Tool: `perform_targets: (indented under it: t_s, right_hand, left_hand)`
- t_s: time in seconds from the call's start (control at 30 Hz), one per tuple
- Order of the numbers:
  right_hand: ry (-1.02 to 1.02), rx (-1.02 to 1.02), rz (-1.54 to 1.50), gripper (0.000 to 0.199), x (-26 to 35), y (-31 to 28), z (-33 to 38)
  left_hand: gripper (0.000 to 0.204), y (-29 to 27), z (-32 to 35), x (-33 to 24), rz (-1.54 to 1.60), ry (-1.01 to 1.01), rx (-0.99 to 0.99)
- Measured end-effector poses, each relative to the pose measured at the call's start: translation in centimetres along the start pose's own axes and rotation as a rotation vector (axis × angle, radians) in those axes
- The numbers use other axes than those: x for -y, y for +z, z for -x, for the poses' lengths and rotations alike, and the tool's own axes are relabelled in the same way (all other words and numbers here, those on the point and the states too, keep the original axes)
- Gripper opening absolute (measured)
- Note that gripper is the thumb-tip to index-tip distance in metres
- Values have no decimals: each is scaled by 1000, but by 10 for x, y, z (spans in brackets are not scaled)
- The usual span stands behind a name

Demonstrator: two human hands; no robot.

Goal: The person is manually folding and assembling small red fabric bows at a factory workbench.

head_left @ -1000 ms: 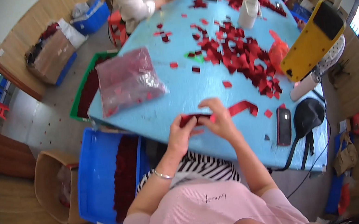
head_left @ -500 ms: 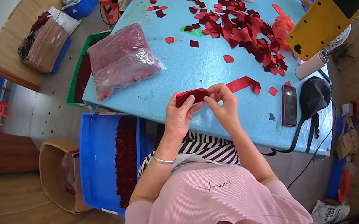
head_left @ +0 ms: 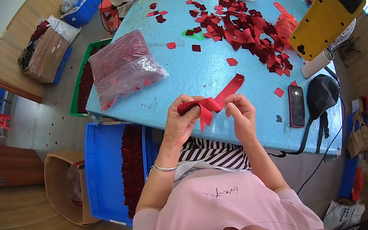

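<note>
My left hand (head_left: 181,119) is closed around a red ribbon (head_left: 210,106), thumb on top, pinching its folded loop near the table's front edge. One tail of the ribbon slants up and away to the right over the table; a shorter end hangs down below the folds. Beside the ribbon's middle, my right hand (head_left: 242,114) has thumb and forefinger drawn together at its edge. The exact contact there is hard to see.
Many red fabric petals (head_left: 247,28) lie across the blue table (head_left: 178,77). A clear bag of red pieces (head_left: 126,68) sits left. At right are a phone (head_left: 296,106), a black pouch (head_left: 322,93) and a tumbler (head_left: 318,65). A blue tray (head_left: 106,170) stands lower left.
The ribbon's folds have opened out into a loop with a hanging end, and its tail has swung upward. My right hand has shifted slightly right and down, away from my left hand.
</note>
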State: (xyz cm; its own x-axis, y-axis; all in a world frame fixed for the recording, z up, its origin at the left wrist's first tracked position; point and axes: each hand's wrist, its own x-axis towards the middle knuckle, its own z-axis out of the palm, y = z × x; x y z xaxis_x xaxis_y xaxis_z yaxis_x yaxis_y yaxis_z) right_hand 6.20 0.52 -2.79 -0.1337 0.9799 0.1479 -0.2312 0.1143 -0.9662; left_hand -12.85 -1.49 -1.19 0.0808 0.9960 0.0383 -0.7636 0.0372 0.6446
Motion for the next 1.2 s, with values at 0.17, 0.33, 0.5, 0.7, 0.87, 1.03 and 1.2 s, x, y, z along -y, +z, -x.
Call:
perform_targets:
  t_s: [0.17,0.33,0.5,0.7,0.87,1.03,1.2]
  right_hand:
    - [-306,334,237,59,24,-2,-31]
    - [151,619,-27,53,28,-12,-36]
    - [192,554,-81,26,7,-22,-39]
    - [76,412,202,9,27,-1,-39]
    - [-201,301,467,9,37,14,-33]
    - [-277,282,515,8,40,22,-23]
    - [-322,316,532,6,42,25,-20]
  left_hand:
    - [18,5,-2,4,-202,15,130]
    - [18,0,-3,6,-311,49,192]
    - [20,-5,-8,-2,-329,69,195]
    - [21,-14,-9,-5,-420,58,173]
    - [21,-14,-9,0,-406,78,212]
    - [22,-6,-4,1,-424,127,167]
    - [20,-3,1,0,-488,117,176]
